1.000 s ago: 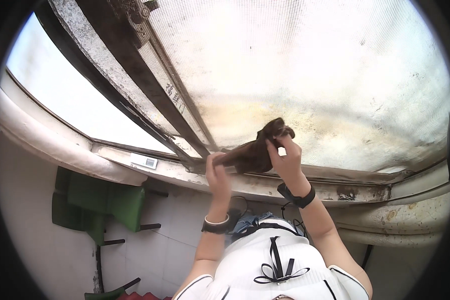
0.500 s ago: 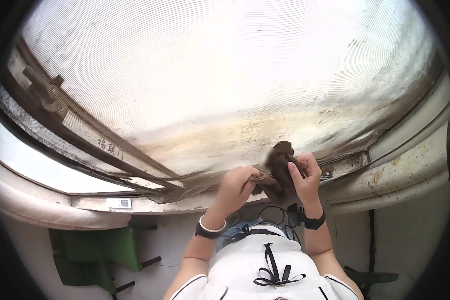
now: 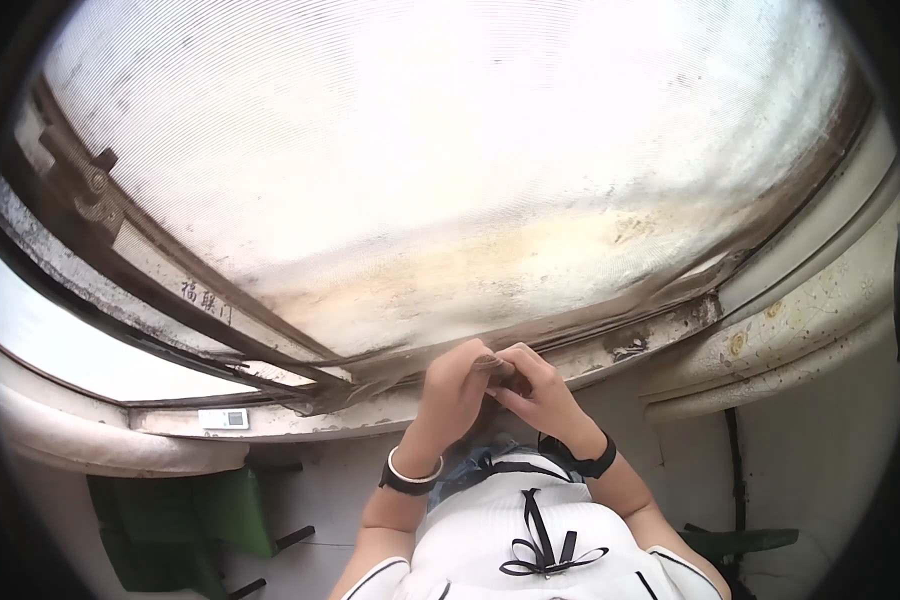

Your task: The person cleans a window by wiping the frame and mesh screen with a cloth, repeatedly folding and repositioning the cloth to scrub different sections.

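Note:
Both my hands are close together in front of the window sill. Between their fingers is a dark brown cloth (image 3: 513,381), bunched up and mostly hidden by the hands. My left hand (image 3: 458,388) is closed on one side of it, with a fold showing at the fingertips. My right hand (image 3: 542,398) pinches the other side, its thumb and fingers almost meeting the left hand. Just beyond the hands run the sill (image 3: 620,350) and the lower edge of a stained mesh screen (image 3: 450,250).
A worn window frame (image 3: 185,290) with a latch (image 3: 92,190) rises at the left. On the sill lies a small white device with a display (image 3: 223,419). Green chairs (image 3: 185,520) stand below at the left, and another green seat (image 3: 740,542) at the right. A patterned curtain (image 3: 770,340) hangs on the right.
My right hand has come left and down toward my left hand. The brown cloth, earlier hanging loose and raised between them, is now gathered inside both hands. The view has shifted slightly.

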The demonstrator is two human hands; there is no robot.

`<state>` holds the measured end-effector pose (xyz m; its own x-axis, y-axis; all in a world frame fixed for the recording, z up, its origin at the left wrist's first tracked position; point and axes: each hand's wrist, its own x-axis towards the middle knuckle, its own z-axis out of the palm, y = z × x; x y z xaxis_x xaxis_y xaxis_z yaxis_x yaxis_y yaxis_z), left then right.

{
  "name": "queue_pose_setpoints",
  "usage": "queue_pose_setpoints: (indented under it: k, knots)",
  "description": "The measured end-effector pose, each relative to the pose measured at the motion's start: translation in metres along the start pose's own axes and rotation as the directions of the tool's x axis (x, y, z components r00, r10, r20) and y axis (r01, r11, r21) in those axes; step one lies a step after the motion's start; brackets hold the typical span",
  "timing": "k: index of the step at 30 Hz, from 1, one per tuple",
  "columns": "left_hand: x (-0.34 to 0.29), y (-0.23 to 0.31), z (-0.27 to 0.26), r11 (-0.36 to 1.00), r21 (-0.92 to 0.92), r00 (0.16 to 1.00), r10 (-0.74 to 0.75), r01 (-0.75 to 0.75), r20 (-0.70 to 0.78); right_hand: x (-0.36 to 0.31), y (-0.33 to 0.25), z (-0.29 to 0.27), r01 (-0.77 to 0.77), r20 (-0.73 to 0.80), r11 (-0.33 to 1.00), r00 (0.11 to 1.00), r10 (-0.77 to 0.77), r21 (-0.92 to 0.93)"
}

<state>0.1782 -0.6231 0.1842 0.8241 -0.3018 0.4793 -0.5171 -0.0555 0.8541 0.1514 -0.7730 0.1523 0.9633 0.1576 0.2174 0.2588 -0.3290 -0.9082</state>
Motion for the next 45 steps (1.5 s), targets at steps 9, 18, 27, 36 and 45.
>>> queue_pose_setpoints:
  k: [9, 18, 27, 36, 45]
  knots:
    - [-0.087, 0.009, -0.101, 0.924, 0.294, 0.839, -0.051, 0.246, -0.542, 0.040, 0.017, 0.049, 0.054, 0.178, 0.924, 0.984, 0.016, -0.379]
    - [-0.096, 0.005, -0.094, 0.864, 0.207, 0.887, -0.458, 0.459, -0.054, 0.047, -0.002, 0.046, 0.378, -0.158, 0.878, 0.887, -0.434, -0.292]
    - [-0.007, -0.032, -0.012, 0.940, 0.245, 0.947, -0.281, 0.239, 0.157, 0.006, 0.029, -0.030, 0.267, -0.529, 0.756, 0.840, 0.121, 0.597]
    - [0.003, -0.050, 0.000, 0.954, 0.296, 0.918, 0.078, 0.044, -0.388, 0.043, 0.016, -0.024, 0.051, -0.349, 0.732, 0.900, 0.261, 0.679]
    - [-0.064, -0.029, -0.083, 0.947, 0.194, 0.469, 0.054, 0.256, -0.882, 0.079, -0.040, 0.113, -0.331, 0.244, 0.490, 0.941, 0.233, 0.806]
